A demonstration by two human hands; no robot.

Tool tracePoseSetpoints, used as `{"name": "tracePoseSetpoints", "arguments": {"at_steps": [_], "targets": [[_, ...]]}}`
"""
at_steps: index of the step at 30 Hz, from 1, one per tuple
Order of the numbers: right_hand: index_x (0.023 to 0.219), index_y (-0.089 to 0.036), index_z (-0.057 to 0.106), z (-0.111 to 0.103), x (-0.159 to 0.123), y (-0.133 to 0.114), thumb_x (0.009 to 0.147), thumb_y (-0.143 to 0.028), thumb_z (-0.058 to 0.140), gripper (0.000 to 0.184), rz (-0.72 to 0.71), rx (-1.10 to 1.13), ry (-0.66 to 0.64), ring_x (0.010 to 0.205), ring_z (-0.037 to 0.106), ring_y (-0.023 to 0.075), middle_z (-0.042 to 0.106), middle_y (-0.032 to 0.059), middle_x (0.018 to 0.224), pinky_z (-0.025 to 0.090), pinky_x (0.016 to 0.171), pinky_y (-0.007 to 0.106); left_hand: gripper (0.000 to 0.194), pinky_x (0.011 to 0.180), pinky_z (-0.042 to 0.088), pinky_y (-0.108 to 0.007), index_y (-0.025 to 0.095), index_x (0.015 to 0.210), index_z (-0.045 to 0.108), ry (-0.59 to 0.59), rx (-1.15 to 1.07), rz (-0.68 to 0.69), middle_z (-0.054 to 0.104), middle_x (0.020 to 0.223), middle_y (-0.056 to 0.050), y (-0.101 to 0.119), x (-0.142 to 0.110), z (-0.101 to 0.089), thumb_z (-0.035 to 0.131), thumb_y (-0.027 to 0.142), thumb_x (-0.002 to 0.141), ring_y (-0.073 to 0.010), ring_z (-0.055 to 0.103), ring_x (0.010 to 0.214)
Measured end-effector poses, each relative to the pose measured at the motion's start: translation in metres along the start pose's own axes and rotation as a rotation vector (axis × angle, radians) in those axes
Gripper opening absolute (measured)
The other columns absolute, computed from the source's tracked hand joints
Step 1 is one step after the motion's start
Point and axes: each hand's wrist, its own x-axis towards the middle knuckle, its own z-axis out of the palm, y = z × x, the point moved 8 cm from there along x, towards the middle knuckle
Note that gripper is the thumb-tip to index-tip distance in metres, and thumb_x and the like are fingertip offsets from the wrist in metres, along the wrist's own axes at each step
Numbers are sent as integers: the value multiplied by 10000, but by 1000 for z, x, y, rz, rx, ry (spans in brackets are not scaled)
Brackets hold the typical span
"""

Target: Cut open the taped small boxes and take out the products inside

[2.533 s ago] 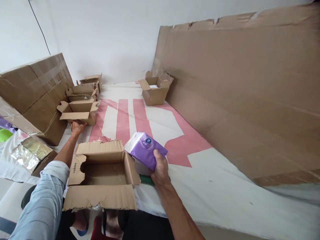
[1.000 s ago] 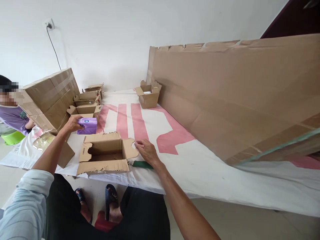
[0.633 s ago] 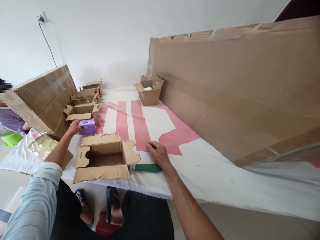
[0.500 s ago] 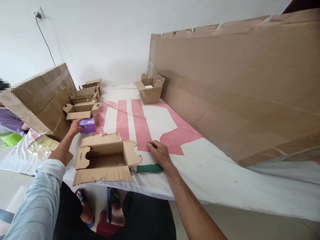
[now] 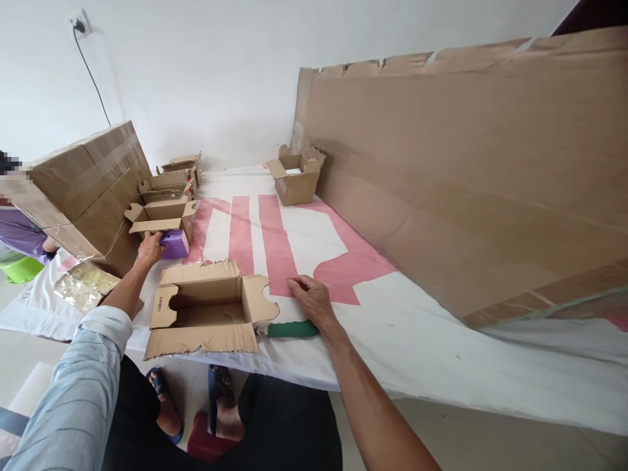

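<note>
My left hand (image 5: 151, 248) grips the left end of a purple pack (image 5: 175, 244) on the table. The pack lies against the front of an open cardboard box (image 5: 164, 210), its upper edge beneath the box's front flap. My right hand (image 5: 313, 297) rests on the cloth with its fingers curled together, and I see nothing in them. Beside its wrist lies a green handle-like object (image 5: 293, 329), partly tucked behind a nearer open cardboard box (image 5: 206, 341). That box has its flaps spread and shows a bare inside.
More open boxes (image 5: 174, 178) stand in a row by a taped carton (image 5: 93, 190) at left. A small open box (image 5: 297, 186) stands farther back, beside a large cardboard panel (image 5: 456, 170). A crinkled clear wrapper (image 5: 86, 288) lies at left. Another person (image 5: 24, 229) is beyond the carton.
My left hand has moved the purple pack slightly back, in under the front flap of the open box. My right hand stays in place.
</note>
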Motion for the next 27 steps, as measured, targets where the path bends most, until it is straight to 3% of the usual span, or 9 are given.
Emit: {"name": "tracePoseSetpoints", "arguments": {"at_steps": [3,10,18,23,27], "targets": [[794,-265,807,0,0,-2,783,-699,680,452,0,20,3,853,712,295,853,76,871,545,859,449,557,1146,572,-625,228,1519,757,6,39,-11,557,1588,-264,4,-5,-2,728,211,963,-514,690,1379],[818,-263,826,0,0,-1,782,-697,703,453,5,35,3,864,723,303,861,82,891,554,869,445,708,1202,499,-687,244,1614,646,34,222,125,526,1649,-302,30,-21,6,874,300,947,-548,538,1533],[869,-250,820,2,2,4,826,-687,667,465,3,-8,-33,912,743,309,870,102,945,581,870,435,631,1192,526,-615,253,1622,625,36,299,7,539,1695,-287,31,-22,5,762,286,1006,-485,537,1545],[865,-248,803,2,4,7,837,-685,652,462,-25,-20,-28,898,745,313,856,110,936,594,864,444,536,1167,552,-614,208,1497,736,61,299,45,627,1639,-274,43,-36,-23,710,182,962,-476,580,1516],[875,-239,818,3,4,10,820,-653,654,449,-23,-11,-33,910,747,306,861,115,959,604,890,451,319,1138,586,-526,218,1300,845,115,121,173,797,1447,-189,58,-66,-72,691,282,1028,-412,708,1386]]}}
